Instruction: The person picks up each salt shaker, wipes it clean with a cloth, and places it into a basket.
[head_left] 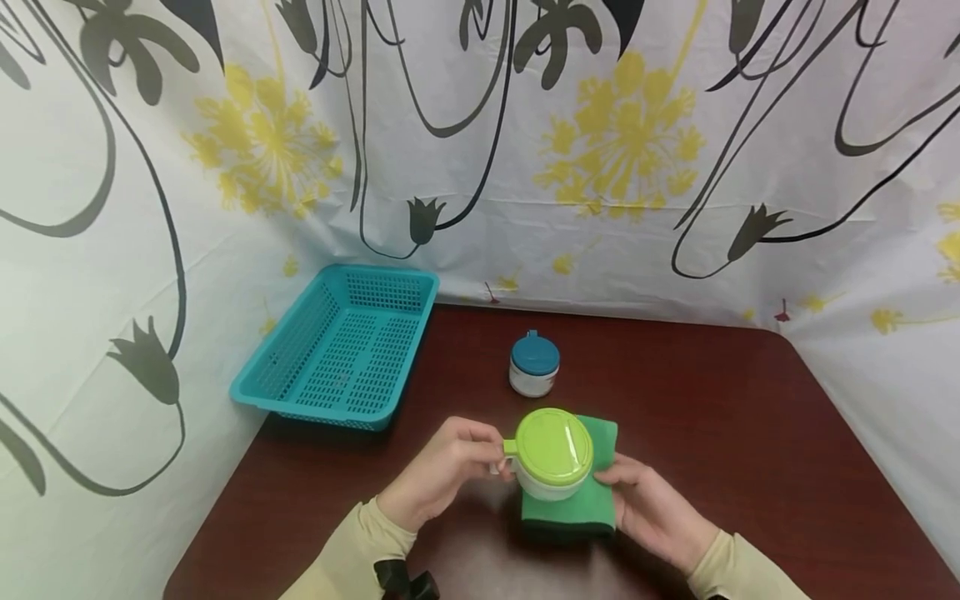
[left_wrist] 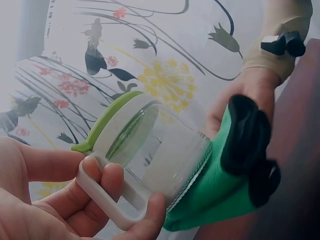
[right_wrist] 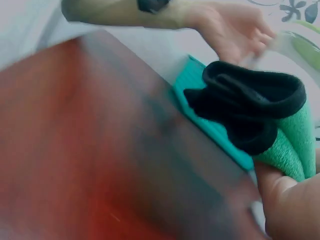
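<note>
My left hand (head_left: 447, 468) grips the pale handle of a clear glass seasoning jar (head_left: 553, 454) with a lime-green lid. In the left wrist view the jar (left_wrist: 172, 150) is tilted, its base against a folded green cloth (left_wrist: 210, 192) with dark edges. My right hand (head_left: 651, 510) holds that cloth (head_left: 570, 510) from the right side, thumb on top, partly under and behind the jar. The right wrist view shows the cloth (right_wrist: 292, 145) folded over in layers in the right hand's grasp.
A second jar with a blue lid (head_left: 535, 358) stands on the dark red-brown table (head_left: 697, 400) behind the hands. At the back left lies a turquoise plastic basket (head_left: 408, 358). A flower-patterned curtain (head_left: 480, 167) closes off the back and sides.
</note>
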